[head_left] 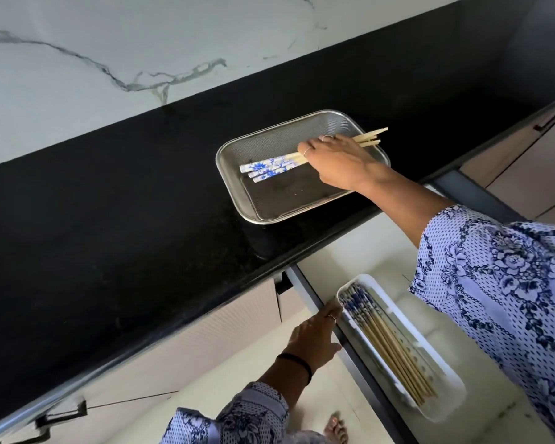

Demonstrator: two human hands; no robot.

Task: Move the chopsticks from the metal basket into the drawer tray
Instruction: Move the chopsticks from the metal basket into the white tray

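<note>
A metal mesh basket (269, 206) sits on the black counter near its front edge. My right hand (337, 161) reaches over the basket and is shut on a small bunch of chopsticks (269, 166) with blue-and-white patterned ends and bare wooden tips. The bunch lies level just above the basket floor. Below the counter, a white drawer tray (430, 341) in the open drawer holds several matching chopsticks (385, 341). My left hand (314, 338) rests on the drawer's left side rail, fingers on its edge.
The black counter (125, 235) runs diagonally across the view, with a white marble wall (109, 43) behind it. The open drawer's pale floor (359, 251) lies under my right arm. Closed cabinet fronts with dark handles sit at the left and far right. A bare foot (335, 429) stands below.
</note>
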